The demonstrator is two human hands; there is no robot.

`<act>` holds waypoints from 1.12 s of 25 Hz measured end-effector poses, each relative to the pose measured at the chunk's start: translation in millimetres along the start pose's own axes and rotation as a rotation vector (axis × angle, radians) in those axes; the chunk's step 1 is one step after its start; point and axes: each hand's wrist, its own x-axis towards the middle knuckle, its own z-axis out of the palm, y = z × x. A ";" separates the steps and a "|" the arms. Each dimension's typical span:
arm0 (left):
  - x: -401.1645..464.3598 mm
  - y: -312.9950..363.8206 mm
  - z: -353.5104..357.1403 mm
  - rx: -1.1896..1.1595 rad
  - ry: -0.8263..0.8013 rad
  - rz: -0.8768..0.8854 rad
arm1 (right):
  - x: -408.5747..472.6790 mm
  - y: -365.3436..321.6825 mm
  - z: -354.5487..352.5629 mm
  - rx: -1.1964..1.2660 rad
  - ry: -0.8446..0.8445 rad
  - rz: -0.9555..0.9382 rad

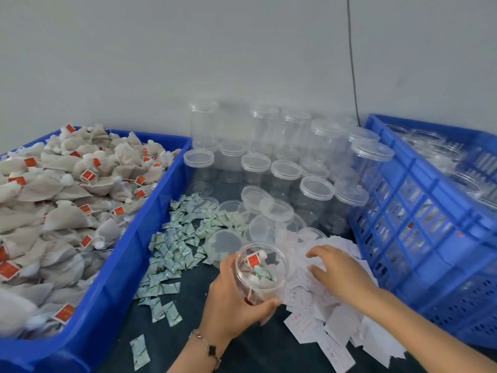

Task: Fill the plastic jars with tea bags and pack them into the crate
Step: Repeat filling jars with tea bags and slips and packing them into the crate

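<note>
One jar is in work: open-topped, no lid, tilted toward the camera, held just above the surface near the front centre. Left hand grips it w/ thumb curled across the near side and fingers round the far wall. Inside: several tea bags, red tag showing, plus a green-printed sachet; looks roughly full. Right hand lies spread on the heap of white paper slips just right of the jar, fingers loosely extended and touching paper, nothing pinched yet as far as I can tell.

Step in hand, I'd judge: pick one slip for the jar, then lid it. Tips: slips overlap, so drag one off w/ a fingertip before pinching, else two come up. Keep the jar mouth up so bags don't spill. Loose lids sit just behind; crate at right, already holding jars. Tea bag bin at left, sachets scattered between.
</note>
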 end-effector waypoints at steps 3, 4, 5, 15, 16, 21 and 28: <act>1.4 2.1 15.5 0.006 -0.016 0.000 | -11.1 21.5 27.0 -0.098 -0.135 0.019; 2.8 1.8 17.5 0.012 -0.008 -0.022 | -10.7 22.5 34.1 -0.144 -0.173 0.009; 3.5 1.7 18.7 0.021 0.001 -0.044 | -10.2 22.8 40.3 -0.192 -0.182 0.000; 1.3 -7.6 24.2 0.157 0.049 -0.064 | -25.2 -5.7 15.3 0.056 0.435 -0.130; 1.1 -8.9 24.5 0.175 0.046 -0.058 | -25.1 -15.5 5.6 0.133 0.584 -0.204; -0.1 3.4 24.3 0.124 0.100 -0.044 | -30.4 -74.7 -2.8 0.116 0.593 -0.636; -0.5 4.9 22.4 0.107 0.109 -0.002 | -26.8 -63.4 21.5 0.088 0.484 -0.650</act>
